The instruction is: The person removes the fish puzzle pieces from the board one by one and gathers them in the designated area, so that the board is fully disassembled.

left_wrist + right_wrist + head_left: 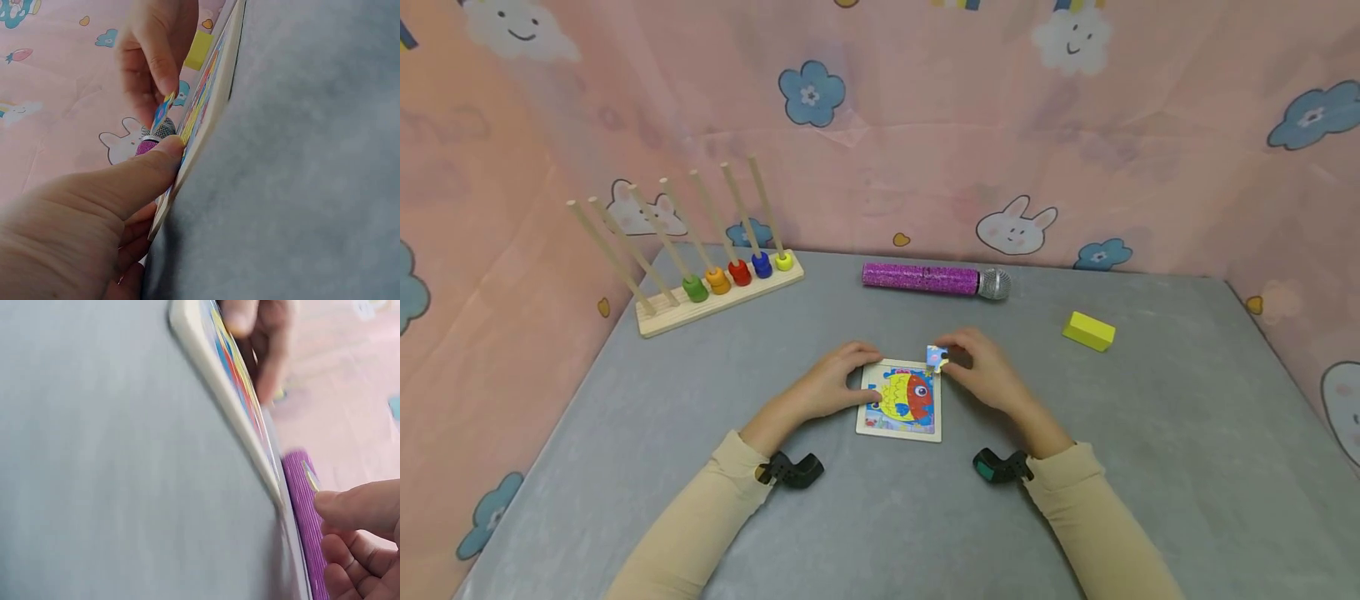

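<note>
A square wooden jigsaw puzzle (898,435) with a yellow and red fish picture lies on the grey table. My left hand (832,382) holds its left side, the thumb over the picture and the fingers at the far left edge. Between thumb and fingers, my right hand (985,371) pinches a small blue puzzle piece (936,357) above the board's far right corner. In the left wrist view the piece (164,110) is tilted on edge over the board. The right wrist view shows the piece (310,476) as a thin edge at the thumb tip.
Behind the puzzle lies a purple glitter microphone (925,278). A wooden peg stand (722,307) with coloured rings stands at the back left. To the right is a yellow block (1088,331). A pink patterned cloth (910,167) hangs behind the table.
</note>
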Motion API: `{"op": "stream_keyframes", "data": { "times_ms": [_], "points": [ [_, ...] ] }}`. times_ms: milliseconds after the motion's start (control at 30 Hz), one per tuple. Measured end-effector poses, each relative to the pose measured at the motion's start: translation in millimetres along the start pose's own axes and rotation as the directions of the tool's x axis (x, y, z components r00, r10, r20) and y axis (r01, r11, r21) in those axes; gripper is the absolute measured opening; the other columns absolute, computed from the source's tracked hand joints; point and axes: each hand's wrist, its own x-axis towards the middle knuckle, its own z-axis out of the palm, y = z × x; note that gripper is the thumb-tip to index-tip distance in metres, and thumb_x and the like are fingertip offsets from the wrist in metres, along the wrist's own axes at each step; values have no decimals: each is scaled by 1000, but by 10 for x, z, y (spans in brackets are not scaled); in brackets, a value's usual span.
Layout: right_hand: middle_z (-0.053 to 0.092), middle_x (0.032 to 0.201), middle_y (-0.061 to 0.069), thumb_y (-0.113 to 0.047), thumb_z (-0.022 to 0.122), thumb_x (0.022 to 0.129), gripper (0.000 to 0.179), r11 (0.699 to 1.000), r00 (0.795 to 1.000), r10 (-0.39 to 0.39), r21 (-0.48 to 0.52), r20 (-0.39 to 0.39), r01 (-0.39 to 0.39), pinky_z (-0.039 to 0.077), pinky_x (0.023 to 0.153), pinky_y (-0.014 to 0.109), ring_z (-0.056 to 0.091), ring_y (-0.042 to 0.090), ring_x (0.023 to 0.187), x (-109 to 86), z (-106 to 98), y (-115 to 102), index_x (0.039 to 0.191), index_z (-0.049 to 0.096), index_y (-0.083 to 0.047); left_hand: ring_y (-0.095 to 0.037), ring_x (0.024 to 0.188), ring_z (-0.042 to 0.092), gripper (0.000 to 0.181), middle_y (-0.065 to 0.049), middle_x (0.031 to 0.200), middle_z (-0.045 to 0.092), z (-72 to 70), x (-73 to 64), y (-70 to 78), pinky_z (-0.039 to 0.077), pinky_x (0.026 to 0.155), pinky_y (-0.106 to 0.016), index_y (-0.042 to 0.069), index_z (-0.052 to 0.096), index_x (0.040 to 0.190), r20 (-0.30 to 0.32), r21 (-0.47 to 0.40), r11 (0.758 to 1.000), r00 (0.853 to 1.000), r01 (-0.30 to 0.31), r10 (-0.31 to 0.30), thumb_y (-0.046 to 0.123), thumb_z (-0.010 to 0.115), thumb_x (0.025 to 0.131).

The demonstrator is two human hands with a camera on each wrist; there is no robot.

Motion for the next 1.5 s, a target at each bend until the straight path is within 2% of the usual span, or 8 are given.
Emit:
{"op": "stream_keyframes", "data": {
  "times_ms": [233,433,800,1500],
  "points": [
    [57,116,21,1,62,88,32,998,996,53,-11,-67,-54,46,95,51,55,34,107,-149,-249,289,120,60,4,-25,126,47,57,-9,134,52,-4,-12,-2,37,109,-43,5,55,132,-8,-10,1000,1000,4,-4,30,73,83],
    [58,114,22,3,61,86,34,996,990,77,-42,-114,-82,46,92,51,57,35,104,-239,-332,414,120,60,4,-25,127,47,58,-9,134,51,-4,-14,-5,37,109,-43,5,55,132,-8,3,1000,1000,-2,2,31,73,83],
    [58,113,22,3,62,86,33,994,984,85,-52,-154,-93,47,91,51,57,36,105,-293,-313,511,119,61,4,-25,127,46,58,-9,135,51,9,-12,-7,36,109,-43,6,55,132,-6,8,1000,1000,5,-4,32,72,84],
    [59,113,20,1,63,86,33,997,984,65,-35,-169,-72,45,90,48,55,34,104,-305,-292,592,119,62,1,-25,126,46,58,-9,134,51,-7,1,0,37,109,-43,4,54,132,4,-4,1000,1000,-4,4,31,72,84]
  ]
}}
